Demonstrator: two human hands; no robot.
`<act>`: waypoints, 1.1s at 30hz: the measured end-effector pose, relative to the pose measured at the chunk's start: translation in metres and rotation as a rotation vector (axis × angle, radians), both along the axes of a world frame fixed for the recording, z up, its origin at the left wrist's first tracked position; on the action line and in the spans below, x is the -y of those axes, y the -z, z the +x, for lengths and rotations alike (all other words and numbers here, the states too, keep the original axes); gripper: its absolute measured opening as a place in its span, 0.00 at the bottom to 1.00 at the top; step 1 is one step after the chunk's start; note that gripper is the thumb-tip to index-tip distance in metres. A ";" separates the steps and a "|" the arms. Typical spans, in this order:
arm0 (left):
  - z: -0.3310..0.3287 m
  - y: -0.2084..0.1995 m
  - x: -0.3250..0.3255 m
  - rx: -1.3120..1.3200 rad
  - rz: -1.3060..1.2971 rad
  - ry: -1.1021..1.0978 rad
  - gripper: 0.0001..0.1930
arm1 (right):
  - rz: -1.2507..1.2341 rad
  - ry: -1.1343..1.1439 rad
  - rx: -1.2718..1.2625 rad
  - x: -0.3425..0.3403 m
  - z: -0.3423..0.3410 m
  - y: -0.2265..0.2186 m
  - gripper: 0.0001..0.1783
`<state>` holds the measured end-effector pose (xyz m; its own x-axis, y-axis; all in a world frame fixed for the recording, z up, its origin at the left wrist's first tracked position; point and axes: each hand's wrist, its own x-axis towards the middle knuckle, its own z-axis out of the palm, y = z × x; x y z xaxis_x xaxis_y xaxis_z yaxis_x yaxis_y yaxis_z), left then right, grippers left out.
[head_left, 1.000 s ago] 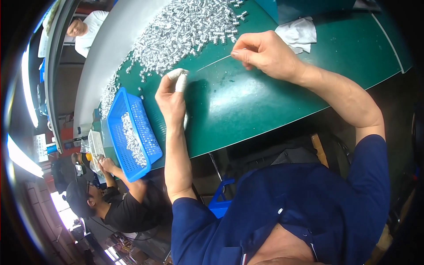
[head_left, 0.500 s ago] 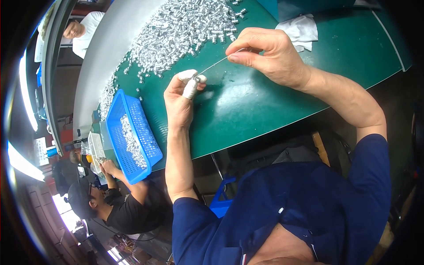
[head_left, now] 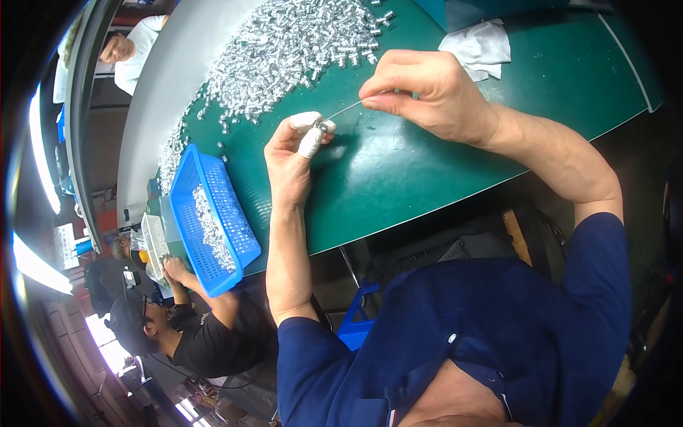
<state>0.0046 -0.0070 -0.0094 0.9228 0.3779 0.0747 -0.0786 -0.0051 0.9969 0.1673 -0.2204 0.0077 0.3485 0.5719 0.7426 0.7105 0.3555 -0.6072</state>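
- At the near left edge of the green surface [head_left: 405,171]: blue basket [head_left: 238,210], holding loose metal pieces [head_left: 212,231].
- Farther right: silvery heap [head_left: 284,60].
- Below the heap: left hand [head_left: 289,165], white-covered fingers pinched narrow on small metal part [head_left: 322,127].
- Slanting up from there: thin rod [head_left: 346,111], its seating unclear.
- Over the surface: right hand [head_left: 445,89], fingers pinching the rod's other end.
- Just beyond: white cloth [head_left: 484,46].
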 end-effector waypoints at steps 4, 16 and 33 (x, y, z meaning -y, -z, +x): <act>0.001 0.000 0.007 -0.017 0.067 0.006 0.11 | -0.032 0.011 0.106 -0.001 -0.006 0.004 0.05; 0.007 -0.003 0.017 0.109 0.834 -0.088 0.11 | -0.560 -0.193 -0.843 -0.010 0.003 0.012 0.16; 0.006 -0.008 0.026 0.099 0.819 -0.049 0.09 | -0.491 -0.146 -0.160 -0.011 0.007 0.017 0.15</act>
<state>0.0104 -0.0332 -0.0013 0.8816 0.2076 0.4238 -0.1467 -0.7331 0.6641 0.1745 -0.2095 -0.0097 0.3262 0.8896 0.3199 0.5599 0.0909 -0.8235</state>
